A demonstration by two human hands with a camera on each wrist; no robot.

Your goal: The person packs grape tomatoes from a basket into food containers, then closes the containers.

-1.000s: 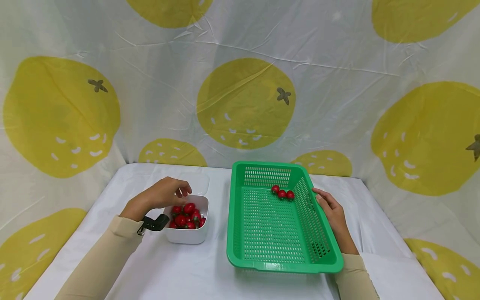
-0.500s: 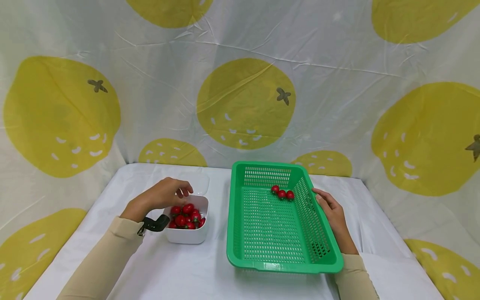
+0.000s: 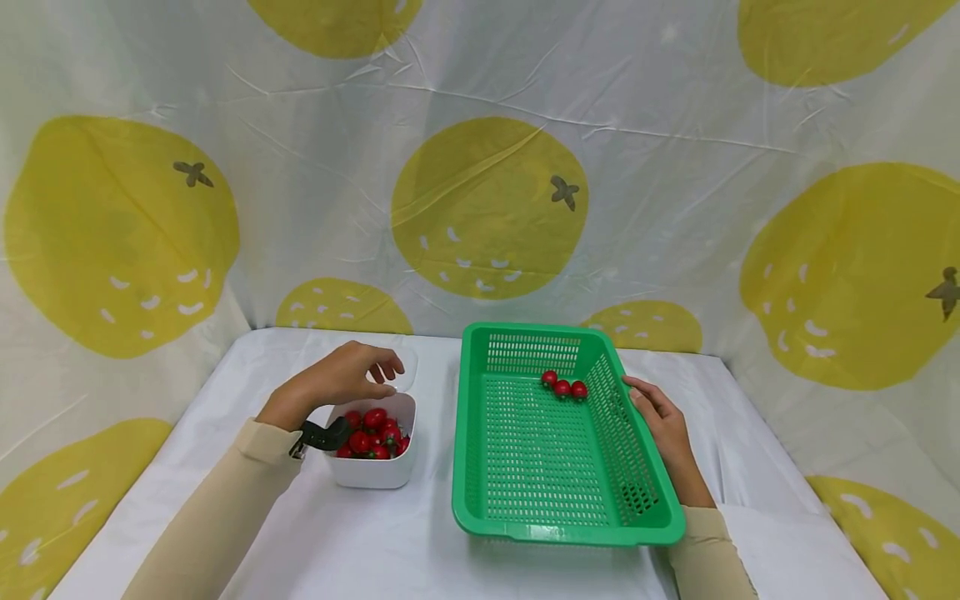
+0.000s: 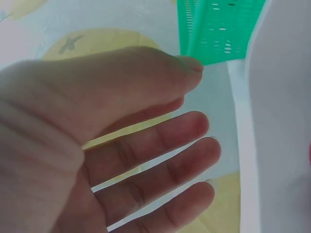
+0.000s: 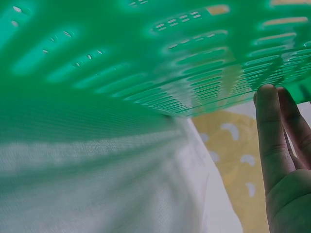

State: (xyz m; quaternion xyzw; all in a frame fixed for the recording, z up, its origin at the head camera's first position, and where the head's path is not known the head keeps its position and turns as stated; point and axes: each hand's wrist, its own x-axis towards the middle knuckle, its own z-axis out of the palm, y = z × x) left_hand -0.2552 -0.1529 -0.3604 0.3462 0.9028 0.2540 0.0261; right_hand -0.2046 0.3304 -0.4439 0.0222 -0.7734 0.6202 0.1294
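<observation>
My left hand (image 3: 341, 382) hovers over the back of a white box (image 3: 371, 474), its fingers spread apart and bent a little. Nothing is in its grasp in the left wrist view, where the fingers (image 4: 167, 174) show separated. Inside the box lie several red cherry tomatoes (image 3: 377, 417). To the right stands a green perforated basket (image 3: 540, 467) with 3 cherry tomatoes (image 3: 562, 388) near its far right corner. My right hand (image 3: 666, 427) holds the basket's right rim, thumb at the top edge. Seen from the right wrist, its straight fingers (image 5: 270, 121) reach up to the basket's underside.
Behind the box lies a clear lid (image 3: 408, 367), partly hidden by the left hand. A white cloth (image 3: 270, 542) covers the table. At the back hangs a curtain (image 3: 315, 217) with a large yellow fruit print.
My left hand has lifted and shifted slightly right and back, away from the tomatoes in the box. The right hand and the basket have stayed in place.
</observation>
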